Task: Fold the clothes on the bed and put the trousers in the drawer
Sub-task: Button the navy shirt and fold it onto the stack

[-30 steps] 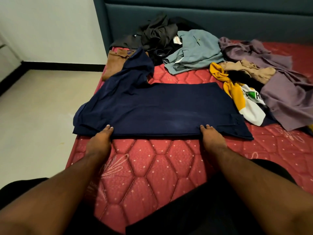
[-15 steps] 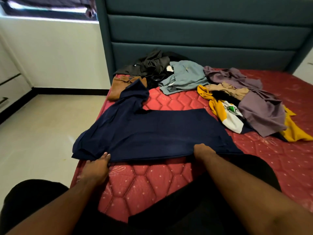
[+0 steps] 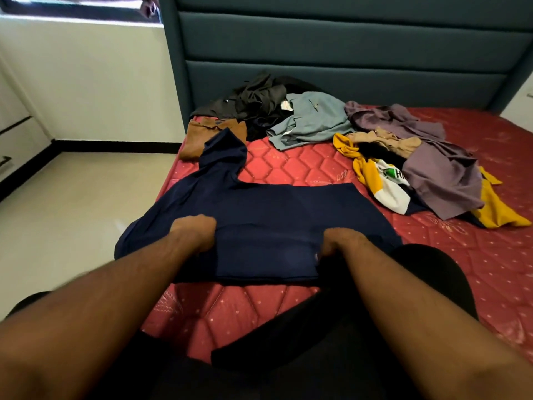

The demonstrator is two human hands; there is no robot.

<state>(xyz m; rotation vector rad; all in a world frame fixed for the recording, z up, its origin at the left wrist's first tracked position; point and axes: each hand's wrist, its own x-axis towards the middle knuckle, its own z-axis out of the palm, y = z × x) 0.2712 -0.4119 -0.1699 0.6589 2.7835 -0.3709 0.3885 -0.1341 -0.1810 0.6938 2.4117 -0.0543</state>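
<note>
A navy blue garment [image 3: 277, 215] lies spread across the near part of the red quilted mattress [image 3: 288, 168], one part of it reaching back toward the left. My left hand [image 3: 193, 232] and my right hand [image 3: 337, 243] each grip its near edge with curled fingers and hold that edge lifted off the mattress, so a fold of cloth hangs between them. The fingertips are hidden in the fabric.
Unfolded clothes are piled toward the teal headboard [image 3: 346, 53]: a brown piece [image 3: 202, 134], black ones [image 3: 259, 99], a grey-blue shirt [image 3: 311, 119], a mauve garment [image 3: 438, 174], a yellow and white jersey [image 3: 380, 183]. White drawers [image 3: 11, 145] stand at the far left across pale floor.
Both hands went from resting at the navy garment's near edge to gripping it and raising it up and forward over the garment. The camera tilted up, showing more headboard.
</note>
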